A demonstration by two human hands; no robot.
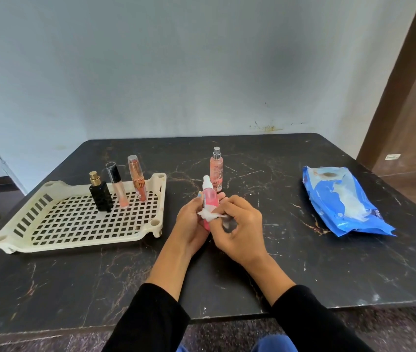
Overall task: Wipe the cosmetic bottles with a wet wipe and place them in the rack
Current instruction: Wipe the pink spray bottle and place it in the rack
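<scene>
The left hand (193, 219) is curling its grip round a slim pink spray bottle (210, 201) of smooth translucent plastic with a white cap, holding it upright above the dark veined marble bench (265, 262), just right of the rack (75, 219). The right hand (237, 229) is pinching a crumpled white wet wipe (208, 215) against the bottle's middle. The rack, a cream plastic tray with a square-holed lattice floor, is carrying a black boxy perfume bottle (101, 196), a black-capped gloss tube (118, 186) and a peach tube (138, 179) along its far side. A peach mist bottle (216, 170) is standing beyond the rack's right edge, and a glossy blue wipes pack (344, 201) is lying far right of the rack
</scene>
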